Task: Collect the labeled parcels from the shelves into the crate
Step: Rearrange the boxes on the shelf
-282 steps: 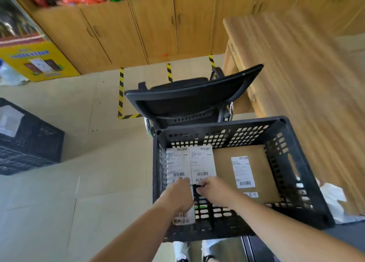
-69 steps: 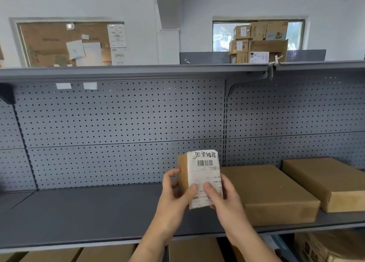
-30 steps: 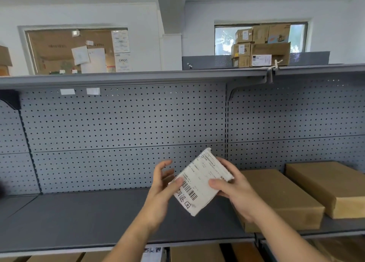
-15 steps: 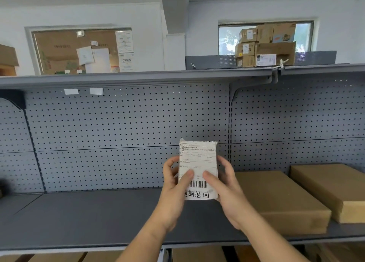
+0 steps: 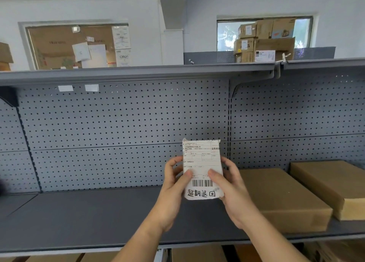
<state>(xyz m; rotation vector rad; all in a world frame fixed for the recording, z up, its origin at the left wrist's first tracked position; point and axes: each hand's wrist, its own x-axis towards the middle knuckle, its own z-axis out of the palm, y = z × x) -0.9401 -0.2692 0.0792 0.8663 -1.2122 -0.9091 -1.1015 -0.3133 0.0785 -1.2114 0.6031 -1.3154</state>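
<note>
Parcel: a small labeled parcel (image 5: 201, 169) is held up in front of the pegboard panel (image 5: 118, 123), above the grey shelf (image 5: 88, 218). Its label faces the person, with the barcode and handwriting at the lower end.
Long axis: upright, and close to vertical.
Grip: the left hand (image 5: 173, 192) and right hand (image 5: 231, 190) pinch the lower half from opposite sides. Both thumbs (image 5: 214, 175) press on the label face and the fingers curl round the side edges to the back.
Nearer hand: neither, as the parcel sits centred between them, so either hand could probably carry it alone.
Free edges: the top half stands clear above the hands, and the bottom edge appears to be lifted off the shelf.
Right side: a plain brown box (image 5: 280, 198) lies just beside the right hand, and a second brown box (image 5: 331, 184) lies beyond it.
Left side: open shelf surface.
Overhead: the upper shelf (image 5: 138, 72) is well above the parcel.
Crate: not in view. Reaching it likely means drawing the parcel back toward the body, which appears unobstructed, and then turning away from the shelving.
</note>
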